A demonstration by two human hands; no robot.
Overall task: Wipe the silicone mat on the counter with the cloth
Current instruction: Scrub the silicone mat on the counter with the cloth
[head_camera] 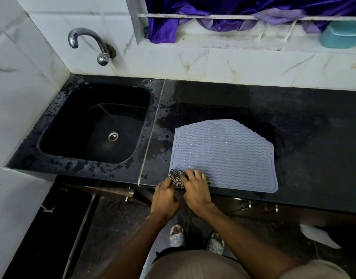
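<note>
A pale grey silicone mat [225,154] with wavy ridges lies on the black counter [314,137], its near edge along the counter's front. A black-and-white checked cloth [176,177] sits bunched on the mat's near left corner. My right hand [195,190] rests on top of the cloth with fingers curled over it. My left hand [165,196] is at the counter's front edge, fingers pinching the cloth's left side. Most of the cloth is hidden under both hands.
A black sink [96,125] is set in the counter to the left, with a chrome tap [88,43] on the tiled wall above. The counter around the mat is wet. A teal container [342,35] and purple fabric [193,19] sit on the window ledge.
</note>
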